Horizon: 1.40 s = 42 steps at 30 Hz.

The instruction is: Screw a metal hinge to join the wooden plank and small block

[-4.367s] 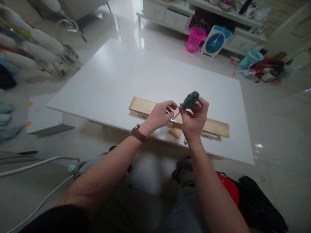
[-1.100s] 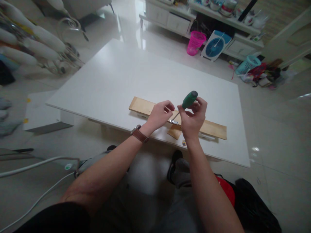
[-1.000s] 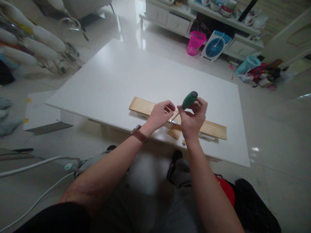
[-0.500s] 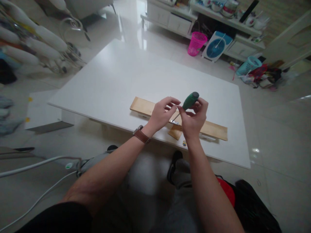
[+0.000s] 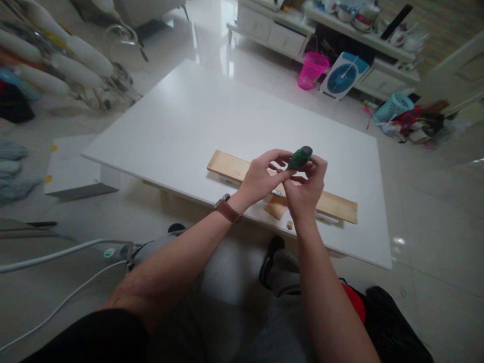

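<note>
A long wooden board (image 5: pixel 227 166) lies near the front edge of a white table (image 5: pixel 196 116). A smaller wooden piece (image 5: pixel 275 206) pokes out from under it. My right hand (image 5: pixel 306 189) is closed round a green-handled screwdriver (image 5: pixel 300 157), whose shaft points down toward a small metal fitting (image 5: pixel 278 192) on the board. My left hand (image 5: pixel 260 176), with a brown watch strap on the wrist, reaches in against the screwdriver handle with curled fingers touching it. The tip of the screwdriver is hidden behind my hands.
Behind the table stand a pink basket (image 5: pixel 312 69), a blue and white fan (image 5: pixel 344 75) and a teal basket (image 5: pixel 393 107) beside floor clutter. White cables (image 5: pixel 56 252) run across the floor at left. A red and black bag (image 5: pixel 381 312) sits by my right leg.
My left hand has moved right from the board to the screwdriver handle, now touching it. The screwdriver has tipped a little lower. The view has shifted slightly.
</note>
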Tool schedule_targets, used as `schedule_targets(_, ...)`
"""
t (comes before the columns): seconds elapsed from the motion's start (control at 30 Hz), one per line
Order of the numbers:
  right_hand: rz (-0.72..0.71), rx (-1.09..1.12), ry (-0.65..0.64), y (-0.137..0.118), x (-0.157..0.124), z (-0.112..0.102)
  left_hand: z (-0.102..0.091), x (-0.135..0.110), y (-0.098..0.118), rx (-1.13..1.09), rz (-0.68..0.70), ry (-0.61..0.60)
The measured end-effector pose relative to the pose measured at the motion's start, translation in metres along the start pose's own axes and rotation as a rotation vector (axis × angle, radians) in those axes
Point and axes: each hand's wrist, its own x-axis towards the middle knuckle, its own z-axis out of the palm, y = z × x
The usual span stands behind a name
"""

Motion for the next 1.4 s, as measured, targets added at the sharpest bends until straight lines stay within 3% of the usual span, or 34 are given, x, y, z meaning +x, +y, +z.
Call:
schedule_targets(0.2,0.043,0.025,-0.076,-0.0016,-0.0015,-0.0042,-0.004,-0.0006,-0.0018,0.057,0.033,-0.032)
schedule_targets(0.6,0.036,-0.038,-0.104,-0.001,-0.0003,-0.0074,0.0008,-0.0019,-0.0025,0.029,-0.01,-0.028)
schedule_targets(0.9,0.107,0.03,-0.13,-0.0012,-0.0023,-0.0043,-0.0011,-0.0012,-0.0052,0.068,0.068,-0.078)
schedule_targets(1.4,0.087,0.028,-0.154,-0.0051,-0.0013,-0.0052,-0.0007,-0.0014,-0.0068,0.081,0.071,-0.077)
